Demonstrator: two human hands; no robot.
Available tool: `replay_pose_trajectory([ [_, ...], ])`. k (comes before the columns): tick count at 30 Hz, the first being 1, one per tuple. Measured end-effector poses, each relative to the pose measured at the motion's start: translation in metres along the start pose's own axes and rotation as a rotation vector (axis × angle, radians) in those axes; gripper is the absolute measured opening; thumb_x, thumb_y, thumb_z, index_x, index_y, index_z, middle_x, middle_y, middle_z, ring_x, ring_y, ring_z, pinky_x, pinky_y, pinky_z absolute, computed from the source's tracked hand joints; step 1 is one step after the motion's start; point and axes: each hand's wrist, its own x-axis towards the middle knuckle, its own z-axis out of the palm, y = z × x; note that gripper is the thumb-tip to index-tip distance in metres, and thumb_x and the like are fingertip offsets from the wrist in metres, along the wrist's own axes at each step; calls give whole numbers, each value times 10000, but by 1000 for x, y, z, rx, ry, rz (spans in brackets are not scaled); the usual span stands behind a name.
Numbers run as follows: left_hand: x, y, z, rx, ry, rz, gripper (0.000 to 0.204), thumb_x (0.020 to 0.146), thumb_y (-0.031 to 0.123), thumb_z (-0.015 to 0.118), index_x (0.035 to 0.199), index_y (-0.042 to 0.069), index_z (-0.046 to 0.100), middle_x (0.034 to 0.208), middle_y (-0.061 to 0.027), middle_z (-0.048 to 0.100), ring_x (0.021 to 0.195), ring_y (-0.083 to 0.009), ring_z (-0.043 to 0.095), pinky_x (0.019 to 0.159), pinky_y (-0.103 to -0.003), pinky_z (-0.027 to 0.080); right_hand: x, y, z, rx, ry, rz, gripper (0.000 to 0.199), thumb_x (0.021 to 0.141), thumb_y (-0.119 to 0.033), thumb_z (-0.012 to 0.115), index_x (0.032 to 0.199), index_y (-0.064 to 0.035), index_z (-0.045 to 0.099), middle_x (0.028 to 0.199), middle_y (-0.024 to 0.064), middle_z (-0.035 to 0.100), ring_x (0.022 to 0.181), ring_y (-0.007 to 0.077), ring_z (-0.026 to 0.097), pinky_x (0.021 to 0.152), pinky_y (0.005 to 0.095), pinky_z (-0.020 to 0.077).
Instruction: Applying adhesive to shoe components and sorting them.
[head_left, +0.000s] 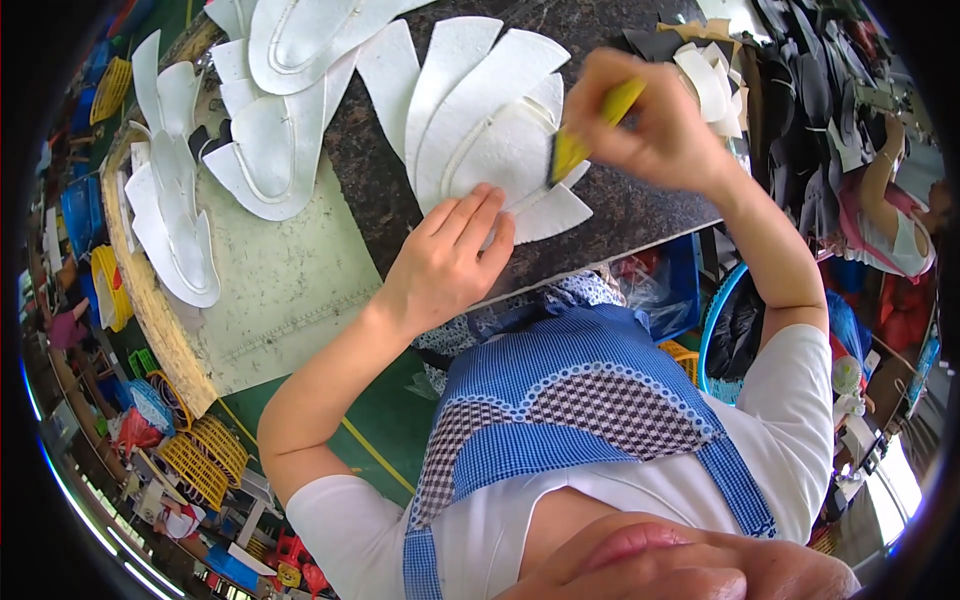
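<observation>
Fingers outstretched, my left hand (pixel 450 255) presses flat on the near edge of a white felt-like shoe upper (pixel 495 155). The upper has a curved raised seam and lies over other white pieces fanned out on the dark speckled tabletop (pixel 375 195). My right hand (pixel 640 120), slightly blurred, is closed round the yellow handle of a brush (pixel 570 155). Its dark edge is at the upper's right side; I cannot tell whether it touches. Farther left lie more white uppers with curved seams, one (pixel 268 150) close to the stack and another (pixel 178 215) near the table's left edge.
A pale worn board (pixel 290 290) with a rough wooden edge (pixel 170 345) covers the table's left part. Dark and white cut pieces (pixel 710 85) sit at the far right. Blue bins and a blue-rimmed basket (pixel 712 320) stand below the right side. Another person (pixel 885 220) works at right.
</observation>
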Motion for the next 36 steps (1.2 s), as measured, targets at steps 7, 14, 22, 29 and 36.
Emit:
replay_pose_trajectory([
  [7, 25, 0, -15, -54, -120, -301, 80, 892, 100, 610, 951, 54, 640, 893, -151, 699, 874, -291, 699, 637, -420, 535, 8, 6, -49, -145, 29, -47, 105, 915, -96, 638, 954, -19, 577, 803, 32, 596, 705, 96, 584, 622, 252, 472],
  [14, 43, -47, -22, -385, -154, -578, 174, 939, 246, 570, 951, 82, 630, 774, -173, 661, 748, -394, 645, 646, -498, 489, -17, -60, 19, -410, -603, -118, 388, 773, -178, 632, 1133, -41, 582, 582, 159, 564, 576, 347, 611, 529, 448, 454],
  [22, -13, -54, -128, 11, 746, -665, 86, 942, 149, 619, 1014, 121, 659, 713, -88, 668, 601, -242, 660, 544, -351, 492, -18, -51, 30, -338, -548, -3, 355, 782, -99, 598, 1133, -50, 581, 557, 163, 514, 534, 349, 562, 535, 438, 416],
  [29, -173, -80, -168, 848, 703, -807, 278, 929, 46, 623, 1174, 161, 688, 955, -76, 736, 787, -236, 715, 692, -341, 555, -5, -29, -22, 205, -34, 306, 140, 865, -174, 592, 958, -80, 545, 799, -35, 528, 654, 66, 498, 571, 242, 377],
  [36, -232, -67, -98, 702, 236, -1018, 527, 959, 200, 602, 1422, 6, 442, 1377, -216, 522, 1222, -364, 520, 1045, -449, 404, 26, 12, -46, 342, 143, 196, 163, 923, -195, 625, 1019, -68, 590, 943, 55, 656, 843, 117, 609, 746, 246, 497],
])
